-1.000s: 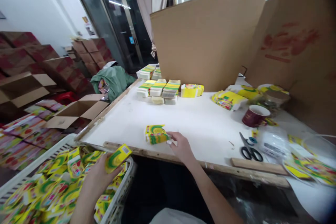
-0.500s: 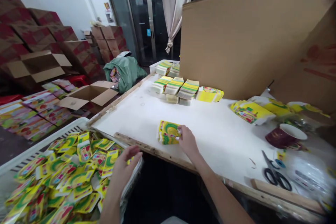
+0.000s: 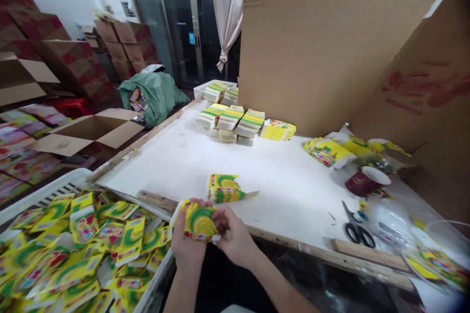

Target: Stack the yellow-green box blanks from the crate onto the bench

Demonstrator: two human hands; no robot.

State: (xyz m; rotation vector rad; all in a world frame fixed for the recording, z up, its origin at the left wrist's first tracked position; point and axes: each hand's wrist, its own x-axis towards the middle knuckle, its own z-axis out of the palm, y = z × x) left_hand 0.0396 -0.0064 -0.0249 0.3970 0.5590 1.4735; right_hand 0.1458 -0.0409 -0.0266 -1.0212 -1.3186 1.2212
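A yellow-green printed packet is held between both hands over the table's front edge. My left hand grips its left side, thumb in front and fingers behind. At its right edge, my right hand pinches it with curled fingers. Just behind lies a small pile of similar flat packets on the white table, one pale flap sticking out to the right. A white basket full of loose folded yellow packets stands at the left.
Bundled stacks and a yellow packet bundle stand at the back before a cardboard sheet. On the right are yellow bags, a maroon mug, scissors and a wooden strip. An open carton sits at left.
My right hand has left the pile and come down towards me. My left hand has moved right from beside the basket. Both now hold a packet. The camera view has shifted right.
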